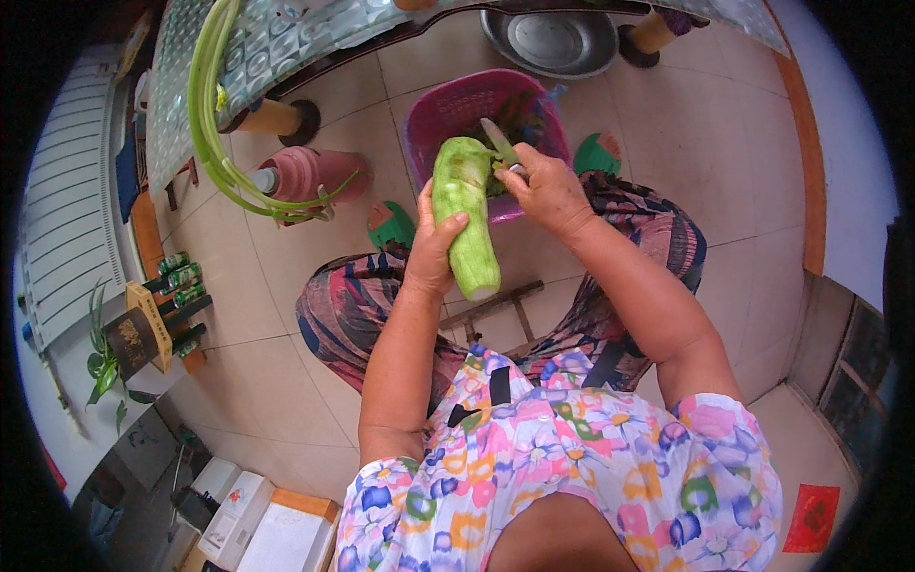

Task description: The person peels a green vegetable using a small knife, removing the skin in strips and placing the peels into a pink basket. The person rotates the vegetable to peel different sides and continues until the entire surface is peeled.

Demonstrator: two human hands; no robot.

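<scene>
A long pale-green gourd [470, 229], mostly peeled, slants across the middle of the head view. My left hand [436, 239] grips it along its left side, thumb laid over the front. In my right hand [547, 186] is a small knife [498, 140], its blade beside the gourd's upper end and pointing up and left. A brownish patch and a darker green bit show near that upper end. Below both hands stands a pink plastic basket [417, 136] with green scraps in it, partly hidden by the gourd and my right hand.
A metal basin [547, 39] rests on the tiled floor beyond the basket. Left of it are a pink thermos flask [322, 174] and long green stems [204, 121] hanging off a cloth-covered table [314, 43]. Several green cans [184, 275] stand by the left wall.
</scene>
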